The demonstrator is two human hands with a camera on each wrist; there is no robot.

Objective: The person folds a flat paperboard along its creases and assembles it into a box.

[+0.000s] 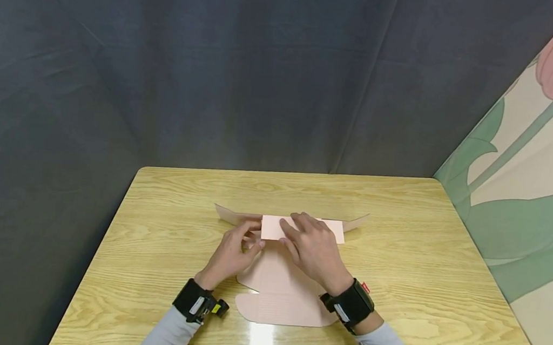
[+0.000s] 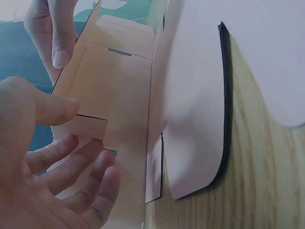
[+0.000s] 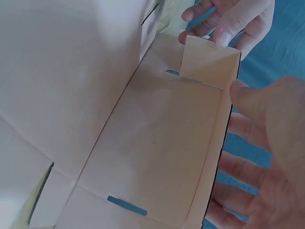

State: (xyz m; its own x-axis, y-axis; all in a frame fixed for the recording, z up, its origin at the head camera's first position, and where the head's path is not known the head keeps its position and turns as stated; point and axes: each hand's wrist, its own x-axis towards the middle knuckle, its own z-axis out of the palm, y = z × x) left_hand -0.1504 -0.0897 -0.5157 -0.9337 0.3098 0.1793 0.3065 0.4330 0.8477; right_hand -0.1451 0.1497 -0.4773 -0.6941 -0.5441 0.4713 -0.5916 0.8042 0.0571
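A partly folded pale pink cardboard box [image 1: 278, 275] lies on the table, its far wall raised. At the left end of that wall, my left hand [image 1: 232, 251] pinches a small end flap [image 2: 90, 128] between thumb and fingers. My right hand [image 1: 316, 249] holds the wall's top strip [image 1: 272, 228], thumb at the near edge and fingers over the outer side. Slots [image 3: 126, 205] cut through the raised wall show in the right wrist view. Side flaps [image 1: 226, 214] stick out beyond both ends of the wall.
The wooden table [image 1: 165, 228] extends around the cardboard on all sides. Behind it hangs a dark curtain [image 1: 264, 85], and a flower-patterned cloth [image 1: 521, 224] covers the right side. The box's rounded front flap [image 1: 290, 310] lies flat towards the person.
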